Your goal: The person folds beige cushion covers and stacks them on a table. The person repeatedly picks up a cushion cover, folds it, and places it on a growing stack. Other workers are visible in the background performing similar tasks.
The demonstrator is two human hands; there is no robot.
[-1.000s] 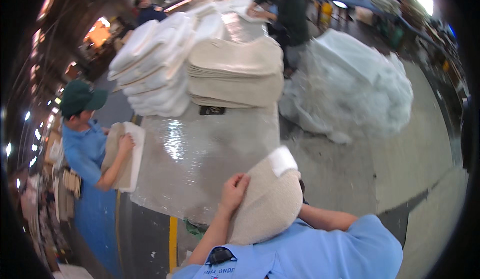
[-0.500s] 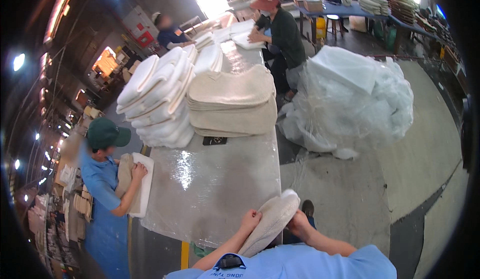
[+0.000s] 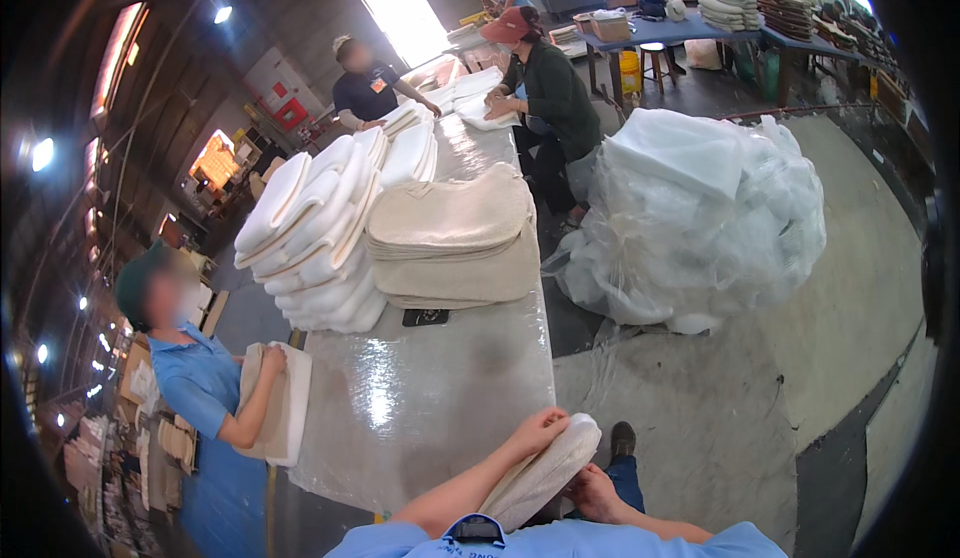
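A beige fabric cushion cover (image 3: 522,486) with white padding (image 3: 584,430) showing at its far end lies slanted against my body, over the near right corner of the table. My left hand (image 3: 541,431) grips its upper left edge close to the white end, fingers bent over the fabric. On the opposite edge, lower down, my right hand (image 3: 594,493) is closed with its fingertips against the underside. The cushion hides part of those fingers.
Stacks of beige covers (image 3: 450,228) and folded white pads (image 3: 310,233) stand on the plastic-covered table (image 3: 450,378). A co-worker (image 3: 195,378) handles a similar cushion at left; others work farther back. A big plastic-wrapped white bundle (image 3: 700,223) sits on the floor at right.
My left hand has moved up the cushion toward its white end. My right hand has slid lower along the other edge. A person at the far left of the table now reaches across it.
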